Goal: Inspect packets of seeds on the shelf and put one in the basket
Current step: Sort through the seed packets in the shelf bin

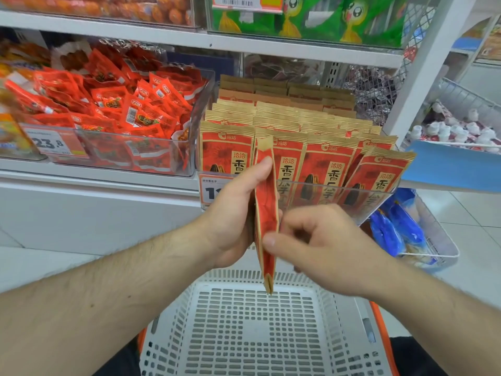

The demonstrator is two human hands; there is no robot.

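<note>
I hold one red and tan seed packet point(267, 210) edge-on in front of me, above the white basket point(252, 324). My left hand point(235, 213) grips its left face, thumb up near the top. My right hand point(322, 245) pinches its lower right edge with curled fingers. Behind the held packet, several rows of matching seed packets point(306, 137) stand upright in a clear shelf bin point(379, 204). The basket is low in the view with nothing in it.
A clear bin of small red snack packs point(113, 112) sits to the left with a price tag point(51, 143). Green bags point(311, 17) fill the shelf above. Wire baskets hold blue packs point(401, 226) and small white bottles point(458, 128) on the right.
</note>
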